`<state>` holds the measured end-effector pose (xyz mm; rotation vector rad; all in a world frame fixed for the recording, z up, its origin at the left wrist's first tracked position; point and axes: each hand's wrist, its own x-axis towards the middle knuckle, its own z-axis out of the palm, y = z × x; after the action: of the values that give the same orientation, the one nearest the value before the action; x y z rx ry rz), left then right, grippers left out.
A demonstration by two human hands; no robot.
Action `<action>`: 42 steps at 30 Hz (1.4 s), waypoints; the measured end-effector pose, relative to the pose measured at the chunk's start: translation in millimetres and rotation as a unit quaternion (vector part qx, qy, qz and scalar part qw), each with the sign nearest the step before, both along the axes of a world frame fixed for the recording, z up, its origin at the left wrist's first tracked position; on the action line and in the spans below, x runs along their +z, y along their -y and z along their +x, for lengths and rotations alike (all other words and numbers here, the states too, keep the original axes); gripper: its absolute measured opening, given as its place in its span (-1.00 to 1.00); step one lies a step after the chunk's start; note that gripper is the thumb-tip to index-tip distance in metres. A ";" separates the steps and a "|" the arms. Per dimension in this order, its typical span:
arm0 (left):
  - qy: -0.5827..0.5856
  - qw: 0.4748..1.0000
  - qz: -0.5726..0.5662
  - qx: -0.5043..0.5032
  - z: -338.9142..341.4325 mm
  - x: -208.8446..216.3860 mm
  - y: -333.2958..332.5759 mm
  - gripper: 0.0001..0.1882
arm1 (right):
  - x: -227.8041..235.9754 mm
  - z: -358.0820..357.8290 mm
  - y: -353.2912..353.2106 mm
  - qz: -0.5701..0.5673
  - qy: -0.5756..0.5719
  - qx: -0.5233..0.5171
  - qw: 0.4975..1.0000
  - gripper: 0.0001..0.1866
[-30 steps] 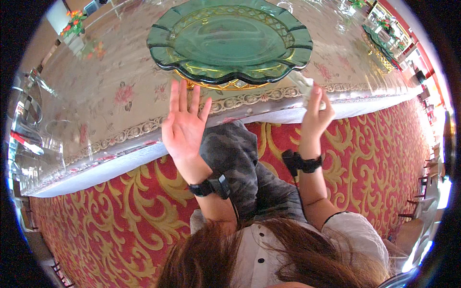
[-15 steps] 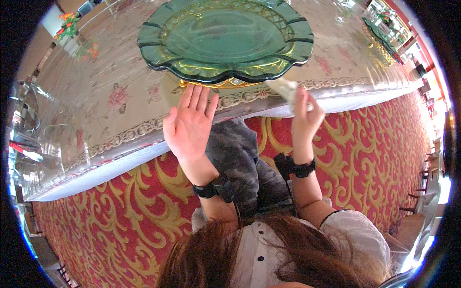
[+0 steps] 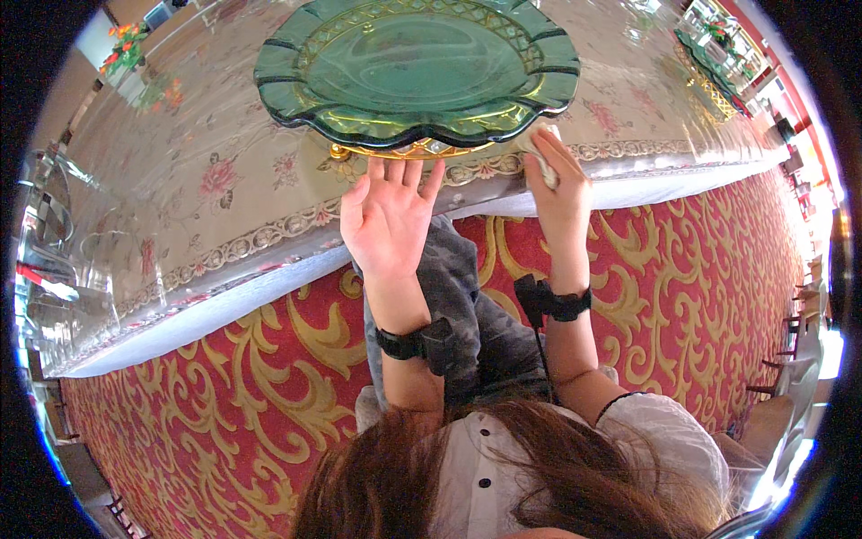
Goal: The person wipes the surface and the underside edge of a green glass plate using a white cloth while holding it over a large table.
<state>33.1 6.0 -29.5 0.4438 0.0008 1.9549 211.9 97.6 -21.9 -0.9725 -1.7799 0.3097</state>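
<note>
A large green glass plate with a scalloped rim sits on a gold openwork stand near the table's front edge. My left hand is palm up with its fingers stretched out, the tips passing beneath the front of the stand. Just right of the plate's rim, my right hand grips a crumpled white cloth. Whether the cloth touches the plate or stand, I cannot tell.
A floral tablecloth under clear plastic covers the table. Orange flowers stand at the far left, and another green dish on a gold stand is at the far right. Chairs line the right side over a red-and-gold carpet.
My left hand has slid to the right along the front of the stand. My right hand has moved up with the cloth and turned. The plate appears shifted slightly left.
</note>
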 end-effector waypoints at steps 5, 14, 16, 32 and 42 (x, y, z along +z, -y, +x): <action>-0.008 0.999 0.030 -0.016 0.4 -1.8 -3.6 -0.38 | 9.4 -19.3 5.9 0.022 0.019 0.035 0.999 -0.78; -0.064 0.998 0.015 -0.001 -3.3 -6.9 -4.6 -0.36 | 15.7 -32.7 33.5 -0.067 -0.031 0.231 0.970 -0.82; -0.072 0.997 0.011 -0.013 -5.7 -7.2 -2.6 -0.35 | 18.7 -16.3 35.8 -0.135 -0.017 0.229 0.964 -0.80; -0.081 0.997 0.011 -0.004 -3.1 -7.1 -1.4 -0.28 | 8.2 -35.8 -19.6 -0.069 -0.211 -0.077 0.972 -0.74; -0.125 0.992 0.027 0.001 -5.7 -15.5 -3.6 -0.22 | 7.8 -20.7 -8.6 -0.146 -0.426 -0.017 0.893 -0.71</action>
<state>27.4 9.6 -45.0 0.7234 0.1090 1.8932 191.2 106.2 -14.0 -0.8727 -0.9180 0.8562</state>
